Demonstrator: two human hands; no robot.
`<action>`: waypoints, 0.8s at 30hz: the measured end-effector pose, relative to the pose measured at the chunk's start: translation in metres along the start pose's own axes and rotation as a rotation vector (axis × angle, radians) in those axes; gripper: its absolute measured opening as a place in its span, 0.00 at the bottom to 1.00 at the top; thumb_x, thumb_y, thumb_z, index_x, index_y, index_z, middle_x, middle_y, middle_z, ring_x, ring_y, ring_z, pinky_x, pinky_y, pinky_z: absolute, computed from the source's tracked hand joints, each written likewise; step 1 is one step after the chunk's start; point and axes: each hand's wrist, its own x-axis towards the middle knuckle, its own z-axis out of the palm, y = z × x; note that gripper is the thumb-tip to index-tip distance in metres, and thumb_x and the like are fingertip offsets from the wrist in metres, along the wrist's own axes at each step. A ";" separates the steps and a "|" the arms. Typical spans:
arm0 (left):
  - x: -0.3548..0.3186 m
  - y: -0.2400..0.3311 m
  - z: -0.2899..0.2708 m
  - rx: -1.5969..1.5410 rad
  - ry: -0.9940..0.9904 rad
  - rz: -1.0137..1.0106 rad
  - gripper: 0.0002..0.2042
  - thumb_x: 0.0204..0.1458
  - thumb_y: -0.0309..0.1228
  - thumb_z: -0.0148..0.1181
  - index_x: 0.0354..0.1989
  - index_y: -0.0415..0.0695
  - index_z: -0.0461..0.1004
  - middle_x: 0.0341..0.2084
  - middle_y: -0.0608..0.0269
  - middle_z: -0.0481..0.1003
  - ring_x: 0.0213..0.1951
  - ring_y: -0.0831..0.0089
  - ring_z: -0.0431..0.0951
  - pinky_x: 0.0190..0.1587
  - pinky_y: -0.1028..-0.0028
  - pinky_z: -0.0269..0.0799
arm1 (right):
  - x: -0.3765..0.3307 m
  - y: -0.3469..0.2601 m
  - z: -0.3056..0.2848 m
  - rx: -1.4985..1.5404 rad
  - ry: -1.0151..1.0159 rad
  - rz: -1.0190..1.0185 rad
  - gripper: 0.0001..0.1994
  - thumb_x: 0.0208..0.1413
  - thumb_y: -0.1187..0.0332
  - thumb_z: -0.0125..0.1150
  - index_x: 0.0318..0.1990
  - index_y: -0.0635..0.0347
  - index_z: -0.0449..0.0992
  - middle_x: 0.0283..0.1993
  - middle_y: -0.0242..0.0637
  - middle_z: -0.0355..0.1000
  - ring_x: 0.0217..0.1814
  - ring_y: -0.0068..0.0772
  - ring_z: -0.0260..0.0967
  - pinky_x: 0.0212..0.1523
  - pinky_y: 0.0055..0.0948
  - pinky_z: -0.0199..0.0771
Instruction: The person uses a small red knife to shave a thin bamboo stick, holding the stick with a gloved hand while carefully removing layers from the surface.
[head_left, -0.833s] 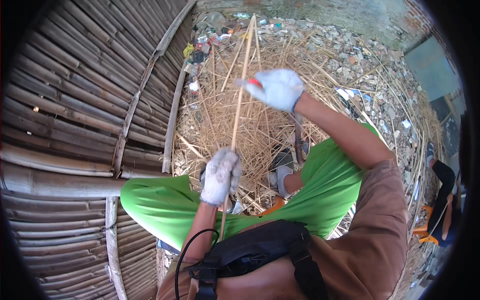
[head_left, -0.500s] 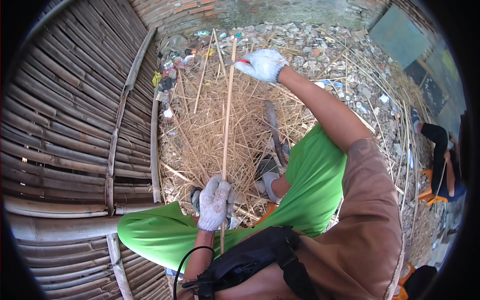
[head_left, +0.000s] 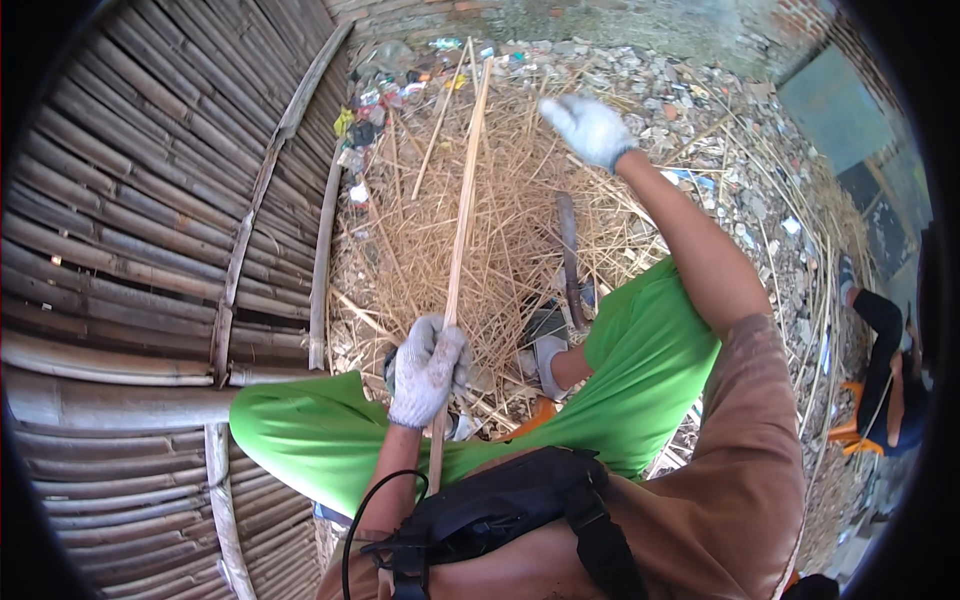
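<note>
A long, pale bamboo strip (head_left: 466, 190) stands upright before me, its far end over the littered ground and its lower end down by my lap. My left hand (head_left: 428, 370), in a soiled white knit glove, is closed round its lower part. Off to the right of the strip's upper end, apart from it, is my right hand (head_left: 590, 130) in a white glove. It is smeared by motion, with its fingers curled in. The small red-handled knife it held half a second ago cannot be made out now.
Dry shavings (head_left: 400, 250) cover the ground between my legs, with a dark curved stick (head_left: 568, 255) on them. A bamboo slat wall (head_left: 150, 240) flanks my left. Rubble (head_left: 740, 190) lies beyond, up to a brick wall (head_left: 650, 30). Another person (head_left: 885, 350) sits far right.
My right hand has moved right, away from the strip. The strip has turned so that a broader, pale face shows, still in my left hand. The whole view has shifted slightly.
</note>
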 end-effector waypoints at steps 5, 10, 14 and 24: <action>0.003 0.010 -0.002 -0.013 0.043 -0.022 0.11 0.74 0.39 0.60 0.49 0.44 0.70 0.26 0.68 0.75 0.19 0.83 0.72 0.20 0.79 0.69 | -0.059 -0.108 0.033 -0.003 -0.191 -0.341 0.36 0.74 0.30 0.39 0.43 0.53 0.81 0.36 0.51 0.80 0.40 0.56 0.82 0.46 0.55 0.83; 0.007 0.019 -0.008 -0.043 0.110 -0.043 0.09 0.74 0.36 0.59 0.47 0.44 0.70 0.25 0.69 0.74 0.18 0.83 0.70 0.19 0.78 0.67 | -0.109 -0.154 0.055 0.001 -0.313 -0.609 0.25 0.73 0.39 0.49 0.46 0.46 0.85 0.37 0.44 0.83 0.41 0.50 0.84 0.44 0.45 0.86; 0.007 0.015 -0.012 -0.097 0.096 -0.037 0.09 0.74 0.36 0.58 0.46 0.44 0.70 0.24 0.69 0.73 0.17 0.82 0.69 0.18 0.79 0.66 | -0.138 -0.166 0.069 0.071 -0.255 -0.658 0.21 0.71 0.43 0.54 0.43 0.45 0.86 0.35 0.41 0.82 0.33 0.48 0.82 0.38 0.44 0.86; -0.004 0.026 -0.008 -0.076 0.048 0.002 0.11 0.76 0.38 0.56 0.48 0.43 0.70 0.23 0.70 0.71 0.15 0.83 0.67 0.16 0.80 0.64 | -0.091 -0.145 0.043 0.006 0.026 -0.645 0.22 0.70 0.40 0.56 0.33 0.46 0.80 0.29 0.39 0.79 0.33 0.48 0.83 0.32 0.46 0.85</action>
